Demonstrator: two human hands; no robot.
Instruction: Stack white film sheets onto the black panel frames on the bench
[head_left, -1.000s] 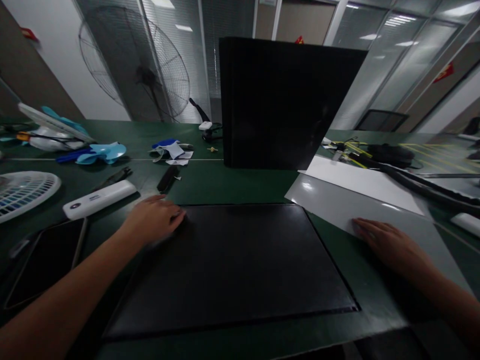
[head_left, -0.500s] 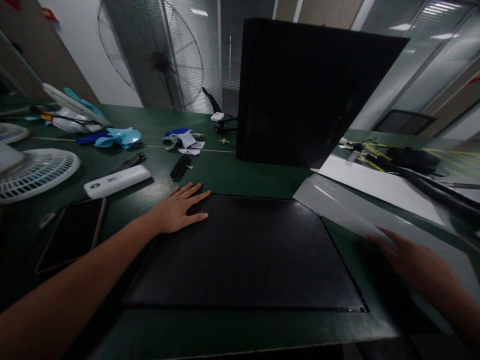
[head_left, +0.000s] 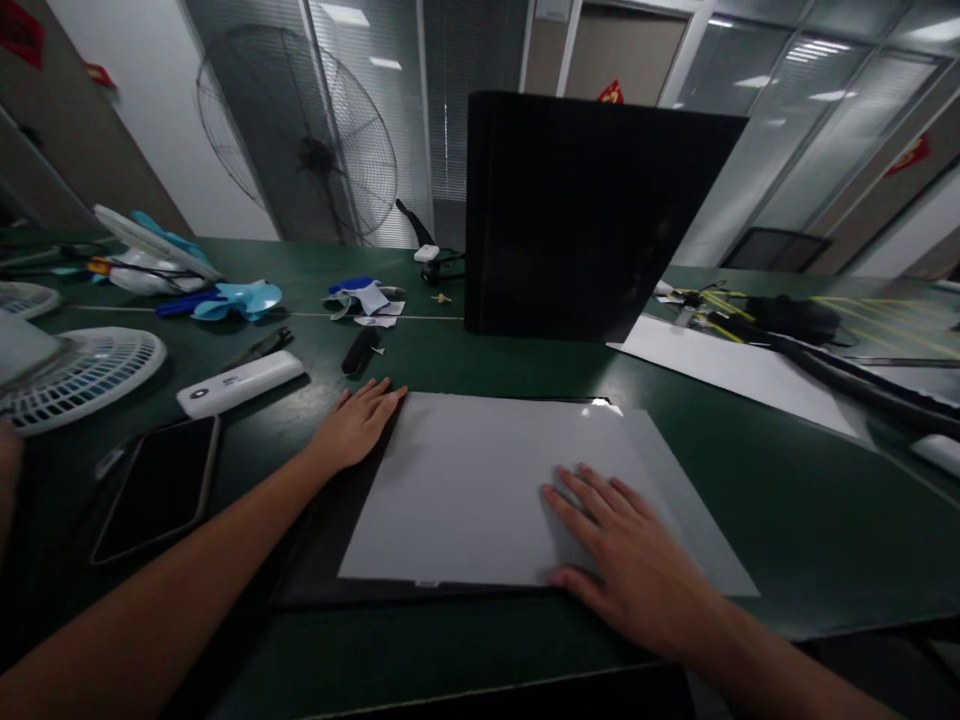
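Note:
A translucent white sheet lies over most of a flat black panel on the green table. The panel's left part and a thin strip along its front edge show from under the sheet. My left hand rests at the panel's back left corner, beside the sheet's back left corner, holding nothing. My right hand lies with its fingers spread on top of the sheet, right of its middle.
A large black box-like object stands behind the panel. To the left are a phone, a white power bank and a white fan. White paper and cables lie at the back right.
My right hand has brought the sheet from the right side onto the black panel and now lies flat on it. My left hand's fingers have drawn closer together.

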